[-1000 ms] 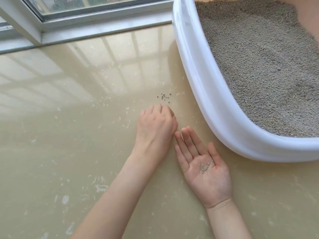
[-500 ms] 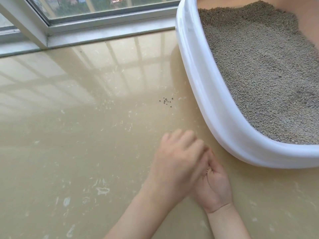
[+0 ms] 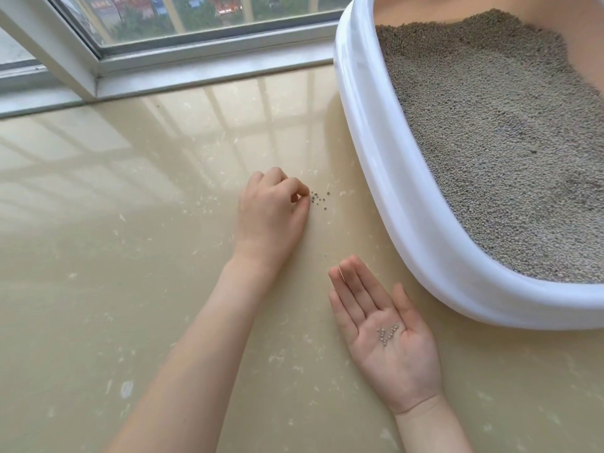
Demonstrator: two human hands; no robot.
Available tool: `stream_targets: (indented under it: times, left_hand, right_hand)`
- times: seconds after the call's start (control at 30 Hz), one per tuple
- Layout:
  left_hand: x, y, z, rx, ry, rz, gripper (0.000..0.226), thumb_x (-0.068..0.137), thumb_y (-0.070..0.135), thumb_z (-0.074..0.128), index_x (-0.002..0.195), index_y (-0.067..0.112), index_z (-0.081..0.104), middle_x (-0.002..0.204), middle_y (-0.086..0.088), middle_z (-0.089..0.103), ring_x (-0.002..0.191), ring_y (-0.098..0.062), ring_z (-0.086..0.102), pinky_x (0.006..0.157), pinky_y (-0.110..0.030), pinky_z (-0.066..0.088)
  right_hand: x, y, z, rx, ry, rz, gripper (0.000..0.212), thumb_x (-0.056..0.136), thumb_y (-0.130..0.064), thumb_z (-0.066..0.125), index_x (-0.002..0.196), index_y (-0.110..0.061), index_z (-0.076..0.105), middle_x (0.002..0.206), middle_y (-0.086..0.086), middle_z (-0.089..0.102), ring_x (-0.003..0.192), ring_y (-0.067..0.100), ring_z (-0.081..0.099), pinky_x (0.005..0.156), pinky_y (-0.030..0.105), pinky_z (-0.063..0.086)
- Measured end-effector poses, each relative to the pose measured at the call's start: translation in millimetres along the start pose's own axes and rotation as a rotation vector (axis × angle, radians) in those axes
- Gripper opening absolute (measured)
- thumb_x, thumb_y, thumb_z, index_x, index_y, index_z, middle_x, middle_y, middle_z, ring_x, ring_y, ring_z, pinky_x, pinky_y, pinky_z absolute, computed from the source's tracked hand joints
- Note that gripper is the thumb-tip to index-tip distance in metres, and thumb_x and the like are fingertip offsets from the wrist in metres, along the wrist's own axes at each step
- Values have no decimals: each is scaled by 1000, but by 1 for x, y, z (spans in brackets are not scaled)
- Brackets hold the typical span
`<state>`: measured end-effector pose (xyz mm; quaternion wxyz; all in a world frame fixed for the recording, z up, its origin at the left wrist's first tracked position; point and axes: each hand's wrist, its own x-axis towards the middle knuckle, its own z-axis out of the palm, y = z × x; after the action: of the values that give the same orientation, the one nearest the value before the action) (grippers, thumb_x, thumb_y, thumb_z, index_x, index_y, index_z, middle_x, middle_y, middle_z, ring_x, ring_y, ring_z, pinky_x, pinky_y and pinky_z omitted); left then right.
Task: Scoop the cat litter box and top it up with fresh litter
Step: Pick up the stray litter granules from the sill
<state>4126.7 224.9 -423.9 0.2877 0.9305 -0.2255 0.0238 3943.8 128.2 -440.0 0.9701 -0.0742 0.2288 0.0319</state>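
Half a second ago both hands were bunched together low beside the litter box; now they have parted, the left one reaching up the floor to the spilled pellets and the right one lying flat again. At the far left a window frame [image 3: 68, 57] meets the glossy beige floor [image 3: 114, 256], which mirrors the panes. Next comes the left hand [image 3: 271, 214], knuckles up, fingers curled, its thumb and forefinger pinched together at the edge of a small scatter of loose pellets [image 3: 318, 199] on the floor; whether a pellet is caught between them cannot be told. Lower and further right, the right hand [image 3: 389, 341] rests palm up with fingers straight and close together, a little cluster of collected pellets [image 3: 387, 333] lying in its palm. At the right stands the white litter box [image 3: 385, 178], near both hands but touching neither, filled with grey litter [image 3: 506, 142] banked higher toward its far side.
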Motion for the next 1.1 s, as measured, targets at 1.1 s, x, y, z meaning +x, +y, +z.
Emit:
stream_targets:
  times: [1.1]
  left_hand:
    - [19,15,13,318,-185,72,13,91,8,49,97,5,60,95,-17,56,90,-35,53,73,-39,36]
  right_hand:
    - [1,1,1,2,13,22,60,105,-40,18,147,1,29,151,17,35,147,27,17,121,39,4]
